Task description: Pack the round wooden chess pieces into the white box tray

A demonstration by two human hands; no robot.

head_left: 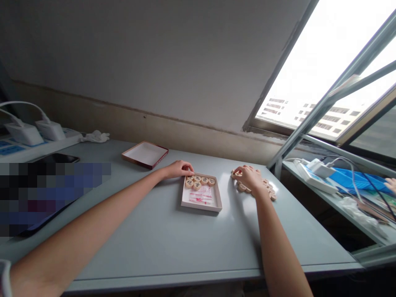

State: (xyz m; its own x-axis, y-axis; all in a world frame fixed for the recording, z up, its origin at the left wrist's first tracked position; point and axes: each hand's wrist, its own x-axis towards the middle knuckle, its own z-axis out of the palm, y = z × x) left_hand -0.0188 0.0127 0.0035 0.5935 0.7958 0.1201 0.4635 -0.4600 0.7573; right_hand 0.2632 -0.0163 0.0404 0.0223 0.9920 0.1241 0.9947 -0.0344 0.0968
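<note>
A white open box (201, 206) stands on the grey table, with several round wooden pieces (204, 180) marked with characters along its far side and a clear plastic bag with pink print (200, 194) beneath and in front of them. My left hand (180, 168) is at the box's far left corner, fingers curled over the rim by the corner piece. Over a loose pile of wooden pieces (272, 195) to the right of the box is my right hand (249, 176), its fingers bent down at a piece at the pile's left; the fingertips are partly hidden.
A red-edged box lid (146, 154) lies open side up behind my left forearm. Phone (63, 158), power strip (74, 138) and a blurred-out screen (46, 194) are at the left. Metal bars (280, 165) border the table's right; beyond, another person's hand (391, 185) shows.
</note>
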